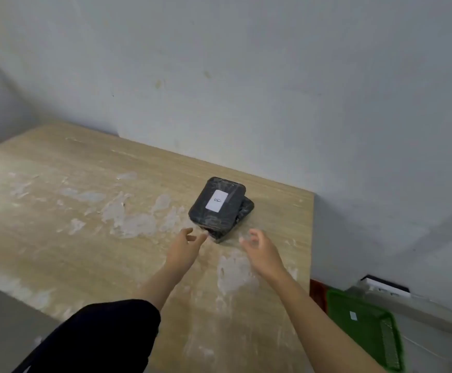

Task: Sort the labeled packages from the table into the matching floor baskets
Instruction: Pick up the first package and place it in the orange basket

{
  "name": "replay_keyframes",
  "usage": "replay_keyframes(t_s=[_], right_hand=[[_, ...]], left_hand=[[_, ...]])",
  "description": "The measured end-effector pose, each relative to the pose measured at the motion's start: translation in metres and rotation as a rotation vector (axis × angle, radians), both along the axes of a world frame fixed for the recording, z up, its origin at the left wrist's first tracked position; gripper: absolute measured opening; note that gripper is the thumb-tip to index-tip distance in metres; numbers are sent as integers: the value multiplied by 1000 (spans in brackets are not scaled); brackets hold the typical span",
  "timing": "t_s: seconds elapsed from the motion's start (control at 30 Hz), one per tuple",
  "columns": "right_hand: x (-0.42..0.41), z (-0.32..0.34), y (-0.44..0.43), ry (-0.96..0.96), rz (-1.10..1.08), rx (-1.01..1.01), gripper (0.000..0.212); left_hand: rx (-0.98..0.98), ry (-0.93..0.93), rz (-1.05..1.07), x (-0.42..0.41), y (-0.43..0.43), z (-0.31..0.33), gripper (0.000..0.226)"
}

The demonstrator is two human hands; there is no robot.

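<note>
I see the table (58, 184) filling the left and centre of the frame, worn and blotched white, with its right edge dropping off to the floor. Down in the lower right corner sits a green basket (364, 329) with a small white tag; a sliver of a red one (317, 294) shows just beside the table edge.

Centre frame, near the table's far right corner, lies the stack (220, 208) — two black wrapped packages, the top one skewed over the lower. I judge this the pick-up step: nothing is gripped yet.

The top package's long axis runs from lower left to upper right in the frame, and its label (217, 200) follows that line; the letter looks like a B, though it is small.

My left hand (184, 246) reaches in with fingers spread, tips at or almost at the stack's near corner. My right hand (259, 250) hovers just beside it, fingers loosely curled and apart, empty.

Next I need to close both hands on the short ends of the top package — lifting it alone, then finding the basket whose tag matches.
</note>
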State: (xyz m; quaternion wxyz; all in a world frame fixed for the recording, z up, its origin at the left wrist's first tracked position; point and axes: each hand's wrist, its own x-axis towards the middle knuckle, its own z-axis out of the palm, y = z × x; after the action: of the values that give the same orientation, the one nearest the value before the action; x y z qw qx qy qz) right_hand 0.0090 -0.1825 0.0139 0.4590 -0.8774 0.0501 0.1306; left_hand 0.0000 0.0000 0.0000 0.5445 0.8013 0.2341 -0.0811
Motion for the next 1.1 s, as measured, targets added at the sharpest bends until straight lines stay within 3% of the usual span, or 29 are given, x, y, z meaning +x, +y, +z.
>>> replay_keyframes(t_s=[0.13,0.23,0.37,0.6,0.73,0.8,0.87,1.03,1.1], right_hand=[[58,-8,28,21,-146,85,62],[81,-20,45,65,-183,119,59],[91,-30,50,71,-238,127,34],[88,-20,29,136,-471,516,39],[64,-13,2,130,-486,652,76],[46,-14,-18,108,-544,705,100],[25,-14,-48,75,-608,770,108],[-30,-15,-121,78,-690,754,55],[-62,-22,-158,76,-746,770,48]], left_hand=[[-249,7,100,43,10,-7,68],[-219,23,65,62,20,-16,55],[-168,32,-16,74,36,-19,42],[-243,-101,-180,83,31,1,31],[-457,-80,-141,84,1,19,22],[-467,-63,-145,77,-21,25,20],[-416,-59,-155,64,-48,30,15],[-289,2,-315,25,-106,28,18],[-247,22,-359,-2,-144,21,21]])
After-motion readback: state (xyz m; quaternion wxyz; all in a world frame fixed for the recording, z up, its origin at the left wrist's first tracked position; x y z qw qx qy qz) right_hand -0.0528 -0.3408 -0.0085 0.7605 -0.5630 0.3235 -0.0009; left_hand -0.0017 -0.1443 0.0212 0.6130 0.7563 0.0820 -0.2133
